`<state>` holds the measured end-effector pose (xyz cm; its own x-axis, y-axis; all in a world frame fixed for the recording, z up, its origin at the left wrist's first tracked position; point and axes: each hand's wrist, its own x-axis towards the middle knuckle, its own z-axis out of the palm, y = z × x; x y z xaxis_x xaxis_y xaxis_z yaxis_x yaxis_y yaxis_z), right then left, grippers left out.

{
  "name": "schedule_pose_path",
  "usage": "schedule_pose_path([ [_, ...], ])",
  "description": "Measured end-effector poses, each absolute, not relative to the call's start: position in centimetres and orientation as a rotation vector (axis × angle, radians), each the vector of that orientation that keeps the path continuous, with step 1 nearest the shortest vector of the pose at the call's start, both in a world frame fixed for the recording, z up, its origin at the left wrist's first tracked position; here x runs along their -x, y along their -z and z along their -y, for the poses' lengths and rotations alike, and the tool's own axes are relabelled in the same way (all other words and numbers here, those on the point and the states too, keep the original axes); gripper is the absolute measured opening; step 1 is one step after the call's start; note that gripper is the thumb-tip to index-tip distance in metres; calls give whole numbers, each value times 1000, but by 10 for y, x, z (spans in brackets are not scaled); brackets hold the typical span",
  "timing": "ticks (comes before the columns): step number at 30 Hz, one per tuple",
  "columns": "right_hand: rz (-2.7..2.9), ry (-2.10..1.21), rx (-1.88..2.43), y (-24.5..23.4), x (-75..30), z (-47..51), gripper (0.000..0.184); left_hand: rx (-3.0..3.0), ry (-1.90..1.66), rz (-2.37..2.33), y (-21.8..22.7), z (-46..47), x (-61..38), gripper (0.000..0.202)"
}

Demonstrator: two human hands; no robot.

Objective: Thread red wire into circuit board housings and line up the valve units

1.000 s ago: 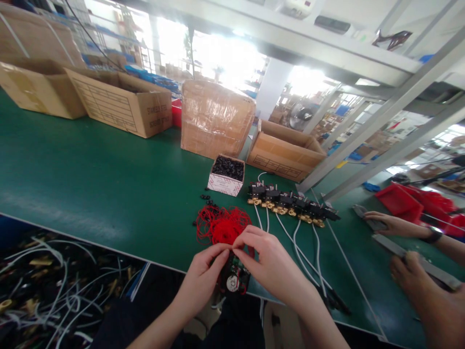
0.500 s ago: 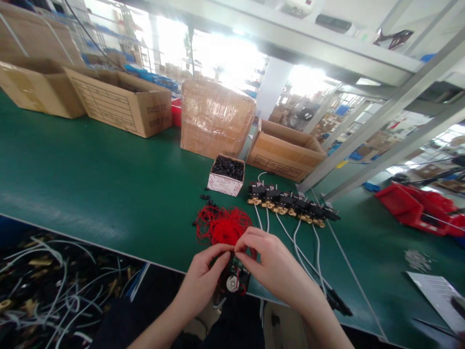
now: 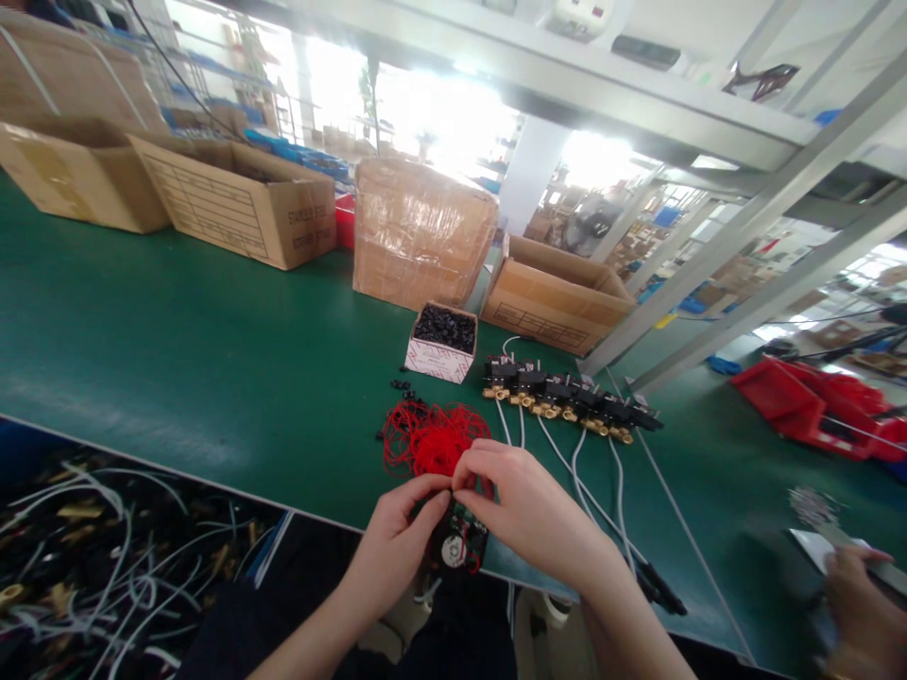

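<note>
My left hand [image 3: 405, 524] and my right hand [image 3: 506, 486] meet at the table's front edge, thumbs and forefingers pinched close together. Whatever sits between the fingertips is too small and hidden to name. Just below them is a small device with a green circuit board [image 3: 460, 521], a round white part [image 3: 454, 551] and red wires. The fingertips are at its upper end. Right behind the hands lies a tangled heap of thin red wire [image 3: 437, 442], partly covered by my right hand. Small black pieces [image 3: 403, 385] are scattered beyond the heap.
A small carton of black pieces [image 3: 440, 357] stands behind the wire. To the right is a row of black-and-brass valve units [image 3: 559, 397] with grey cables. Cardboard boxes [image 3: 425, 231] line the back. More cabled units [image 3: 106, 557] fill a bin at left. Another person's hand [image 3: 861, 595] is at right.
My right hand has shifted very slightly left, its fingers still pinched beside my left hand's. At the right edge, another person's hand has come in over the white sheet.
</note>
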<state>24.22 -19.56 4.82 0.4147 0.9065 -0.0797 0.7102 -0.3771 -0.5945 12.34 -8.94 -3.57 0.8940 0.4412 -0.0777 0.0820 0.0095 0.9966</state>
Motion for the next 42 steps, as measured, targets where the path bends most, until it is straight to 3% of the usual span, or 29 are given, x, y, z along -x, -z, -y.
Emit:
schedule_pose_path([
  [42,1135,-758,2269,-43,-261,227,13,-1589,-301,-427,38,88,-121,35],
])
